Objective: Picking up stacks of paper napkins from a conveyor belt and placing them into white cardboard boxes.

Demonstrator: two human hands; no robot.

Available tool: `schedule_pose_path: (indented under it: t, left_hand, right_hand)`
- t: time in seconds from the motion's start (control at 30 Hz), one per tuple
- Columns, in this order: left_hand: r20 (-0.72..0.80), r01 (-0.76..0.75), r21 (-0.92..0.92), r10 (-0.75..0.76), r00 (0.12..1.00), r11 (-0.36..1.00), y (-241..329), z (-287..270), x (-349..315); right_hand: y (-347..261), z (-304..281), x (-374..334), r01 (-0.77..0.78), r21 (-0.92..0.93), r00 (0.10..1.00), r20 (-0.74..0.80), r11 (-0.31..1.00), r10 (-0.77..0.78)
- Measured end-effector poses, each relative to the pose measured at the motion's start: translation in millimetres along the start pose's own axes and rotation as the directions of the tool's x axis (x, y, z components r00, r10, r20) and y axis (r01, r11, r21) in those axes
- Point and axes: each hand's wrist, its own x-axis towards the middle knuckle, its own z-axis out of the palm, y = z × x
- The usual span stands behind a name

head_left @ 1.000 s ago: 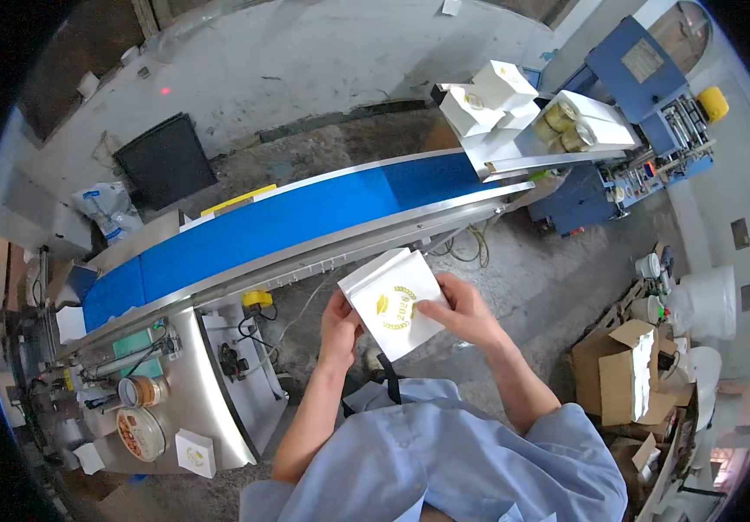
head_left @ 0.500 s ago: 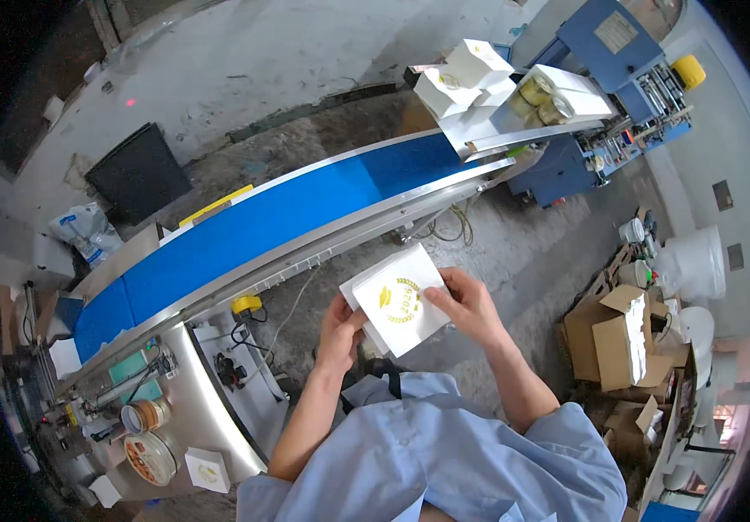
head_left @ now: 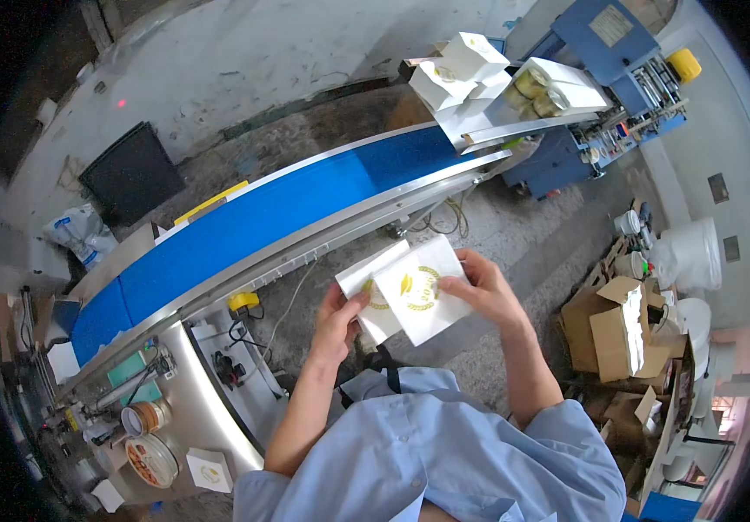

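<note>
My left hand (head_left: 336, 327) is closed on a white square paper napkin stack (head_left: 364, 275) with gold print, thumb on top and fingers beneath. A second printed white napkin (head_left: 427, 320) lies partly over it, fanned out to the right. My right hand (head_left: 490, 297) grips this one by its right edge, its thumb pressed on the face. Whether it is one napkin or a few together, I cannot tell. Both are held in front of my blue shirt, near the conveyor's near side. The fingers underneath are mostly hidden.
A curved blue conveyor belt (head_left: 279, 226) with metal rails crosses ahead. White napkin stacks (head_left: 444, 85) sit at its far right end, beside a blue machine (head_left: 605, 39). A metal table (head_left: 210, 418) holds a tape roll, a round tub and one napkin stack. Cardboard boxes (head_left: 611, 335) stand at right.
The napkins, nearly stacked together before, are now spread apart. My right hand has moved slightly right and up with the top one, showing more of the lower one in my left hand.
</note>
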Motion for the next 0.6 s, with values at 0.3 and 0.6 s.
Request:
schedule_pose_path:
  t: [0.3, 0.6]
  left_hand:
    - [0.023, 0.038, -0.056, -0.037, 0.999, 0.998, 19, -1, -2]
    - [0.019, 0.048, -0.035, -0.047, 0.999, 0.998, 14, 5, -5]
  right_hand:
    - [7, -21, -7, 0.002, 0.187, 1.000, -0.013, 0.982, 0.000]
    - [12, -6, -3, 0.010, 0.261, 0.999, 0.044, 0.965, -0.022]
